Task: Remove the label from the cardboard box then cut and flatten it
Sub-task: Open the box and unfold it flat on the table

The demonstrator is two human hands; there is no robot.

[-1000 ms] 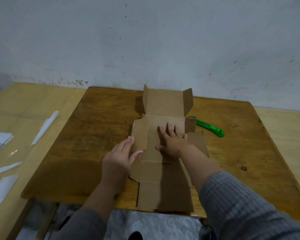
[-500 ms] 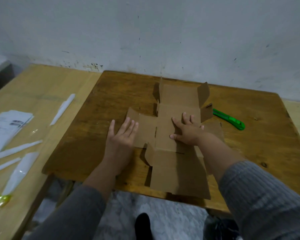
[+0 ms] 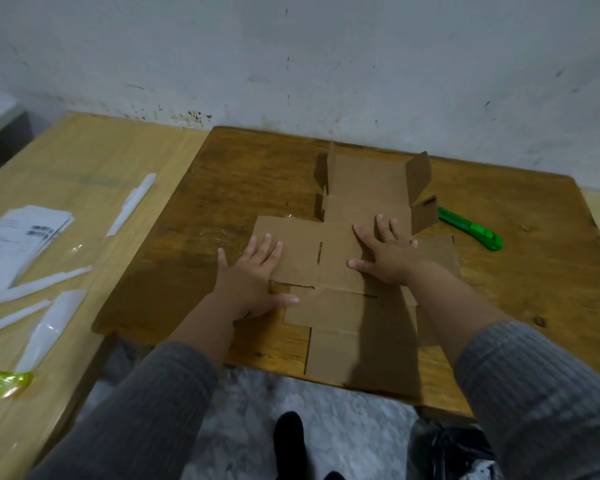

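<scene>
The brown cardboard box [image 3: 343, 320] lies cut open and spread out on the dark wooden table [image 3: 222, 188]. Its near panels lie flat; the far flaps still stand up at the back. My left hand [image 3: 253, 271] presses palm down on the left flap, fingers spread. My right hand [image 3: 385, 254] presses flat on the middle panel. Neither hand holds anything. A green utility knife [image 3: 471, 230] lies on the table just right of the cardboard. The removed white label [image 3: 18, 240] lies on the lighter table at the left.
A lighter wooden table [image 3: 84, 174] adjoins on the left, with several white tape strips [image 3: 132, 202] and a yellow-green scrap [image 3: 0, 381]. A grey wall rises behind. The cardboard's near end overhangs the table's front edge. A dark shoe [image 3: 288, 441] shows on the floor.
The left flap has gone from folded up to lying flat under my left hand, which slid out to the left. The camera view shifted left and down.
</scene>
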